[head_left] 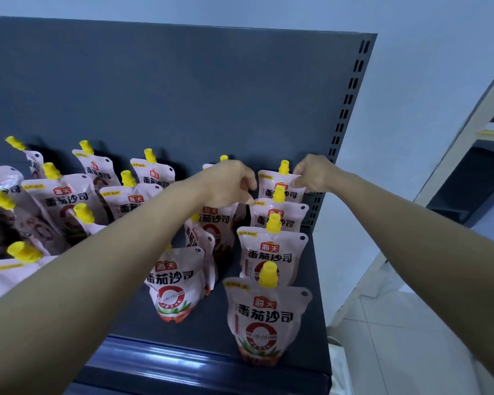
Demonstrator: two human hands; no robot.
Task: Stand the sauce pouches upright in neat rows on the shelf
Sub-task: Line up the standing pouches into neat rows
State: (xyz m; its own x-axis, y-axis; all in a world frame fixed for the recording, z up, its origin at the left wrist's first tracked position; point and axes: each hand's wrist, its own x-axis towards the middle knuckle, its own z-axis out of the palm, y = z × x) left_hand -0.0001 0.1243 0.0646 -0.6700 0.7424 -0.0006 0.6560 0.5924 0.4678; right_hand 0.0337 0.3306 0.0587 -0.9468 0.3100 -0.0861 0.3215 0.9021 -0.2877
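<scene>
Wall: we see a plain pale blue wall (411, 81) far and to the right.
Floor: white glossy tiles (411, 337), near right.
Furniture: the dark grey shelf (211, 317) has a tall back panel (183, 81) and a slotted upright (351, 92) on its right edge. Another dark rack (468, 181) stands far right.
Light: soft and even.

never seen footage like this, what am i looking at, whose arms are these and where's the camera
There is no machine here. These are a person's two bare arms, filmed by one wide camera worn on the head, looking forward and down. In front is a dark shelf with a slotted back panel. On it stand pink-white sauce pouches with yellow caps. The right-hand row has four, one behind another. The right hand pinches the top corner of the rear pouch in that row. The left hand is curled over the next row; whether it holds a pouch is hidden.
</scene>
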